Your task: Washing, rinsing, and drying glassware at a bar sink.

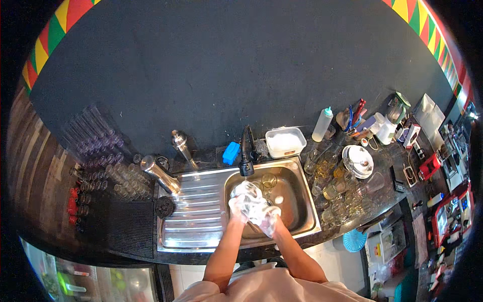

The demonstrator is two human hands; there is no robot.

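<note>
Over the steel sink point(307, 201), my left hand point(237, 210) and my right hand point(270, 221) are close together below the black faucet point(246, 166). Glare washes out both hands. Between them is a pale, shiny, rounded thing point(246, 194), and my fingers seem curled around it. Its kind cannot be made out. Inside the basin, a clear glass point(269, 180) sits behind my hands. A small white piece point(278, 200) lies on the basin floor to the right of them.
Left of the basin is a ribbed drainboard point(196, 216) with metal shakers point(160, 174) behind it. Many upturned glasses point(126, 181) stand farther left. A white tub point(286, 142), a blue sponge holder point(231, 153), a squeeze bottle point(322, 124), crowded glassware point(334, 186) and stacked saucers point(357, 161) line the counter.
</note>
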